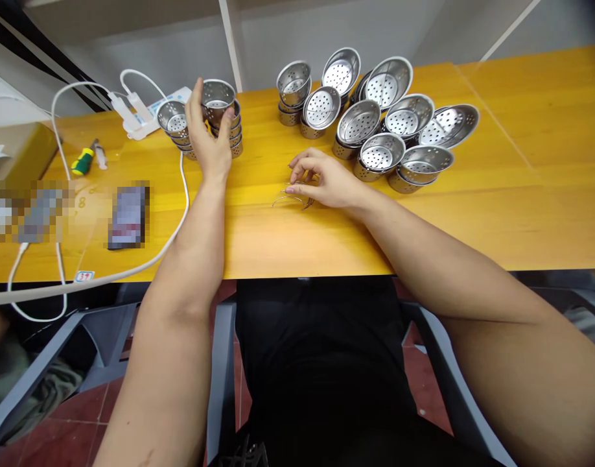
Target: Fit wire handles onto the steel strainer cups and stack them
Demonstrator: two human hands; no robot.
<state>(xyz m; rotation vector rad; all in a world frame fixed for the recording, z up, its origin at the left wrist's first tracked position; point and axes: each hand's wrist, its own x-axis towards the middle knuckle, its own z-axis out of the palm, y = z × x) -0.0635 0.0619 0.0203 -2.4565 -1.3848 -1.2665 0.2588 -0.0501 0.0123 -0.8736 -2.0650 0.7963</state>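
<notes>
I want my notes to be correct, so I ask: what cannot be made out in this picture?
In the head view:
Phone: blurred by pixelation.
Left stack: right side partly hidden by left hand.
Wires: too thin to count, partly covered by right hand.
Grey cloth: cut off by left edge.

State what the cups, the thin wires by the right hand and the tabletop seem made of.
Cups: polished metal, probably stainless steel, by their bright reflections.
Wires: likely shiny metal, from their glint.
Tabletop: glossy wood or laminate; faint grain shows.

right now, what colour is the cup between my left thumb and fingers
The cup is silver, head view.
</notes>
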